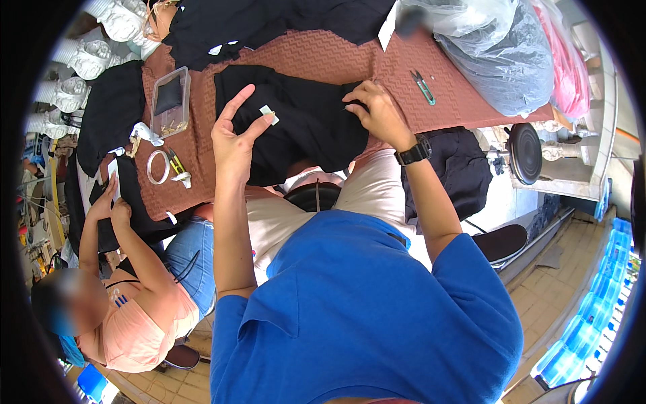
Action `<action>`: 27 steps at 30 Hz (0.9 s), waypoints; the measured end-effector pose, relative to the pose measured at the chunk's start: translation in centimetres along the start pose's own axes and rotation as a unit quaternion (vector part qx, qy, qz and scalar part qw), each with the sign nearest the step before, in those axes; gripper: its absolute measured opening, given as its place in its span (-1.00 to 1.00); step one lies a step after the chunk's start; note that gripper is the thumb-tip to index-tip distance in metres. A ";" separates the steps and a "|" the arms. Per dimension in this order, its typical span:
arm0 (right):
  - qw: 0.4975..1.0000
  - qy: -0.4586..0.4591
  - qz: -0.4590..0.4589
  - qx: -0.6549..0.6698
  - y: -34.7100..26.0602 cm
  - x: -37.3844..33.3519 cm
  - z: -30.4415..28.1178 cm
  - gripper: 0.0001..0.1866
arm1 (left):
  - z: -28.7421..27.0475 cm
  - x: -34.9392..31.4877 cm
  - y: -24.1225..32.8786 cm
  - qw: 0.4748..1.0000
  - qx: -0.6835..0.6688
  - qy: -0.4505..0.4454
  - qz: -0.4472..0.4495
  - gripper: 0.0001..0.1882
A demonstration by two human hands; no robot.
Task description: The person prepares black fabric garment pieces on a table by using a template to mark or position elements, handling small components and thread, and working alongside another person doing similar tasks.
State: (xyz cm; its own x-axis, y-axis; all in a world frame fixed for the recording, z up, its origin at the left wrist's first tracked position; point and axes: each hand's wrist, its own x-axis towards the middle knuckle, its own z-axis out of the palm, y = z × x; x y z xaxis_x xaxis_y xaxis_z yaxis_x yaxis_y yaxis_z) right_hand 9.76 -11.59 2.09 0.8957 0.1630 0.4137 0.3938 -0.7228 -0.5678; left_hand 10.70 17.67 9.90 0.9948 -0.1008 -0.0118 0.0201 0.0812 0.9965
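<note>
A black cloth garment lies spread over the table's front edge and down toward my lap. On its left part sits a small white label. My left hand is over the garment's left side, index finger and thumb stretched wide apart, the thumb tip at the label. At the garment's upper right edge, my right hand has its fingers bent and closed on the black cloth. A watch is on my right wrist.
Green thread snips lie right on the brown tablecloth. Left are a clear plastic box, a white ring and yellow snips. Bulging plastic bags stand far right. A co-worker's hands handle black cloth at left.
</note>
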 end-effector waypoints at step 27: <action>0.996 -0.065 -0.043 -0.042 0.3 -0.2 1.1 -0.87 | 0.6 -0.9 3.2 0.999 -0.005 -0.014 0.049 -0.37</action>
State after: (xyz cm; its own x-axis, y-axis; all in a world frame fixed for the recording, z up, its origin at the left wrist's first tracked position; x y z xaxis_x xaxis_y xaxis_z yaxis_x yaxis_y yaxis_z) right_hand 9.90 -11.09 1.11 0.8806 0.3094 0.3591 0.4570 -0.7551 -0.4701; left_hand 9.76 17.45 13.14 0.9889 -0.1197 0.0884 -0.0763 0.1023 0.9918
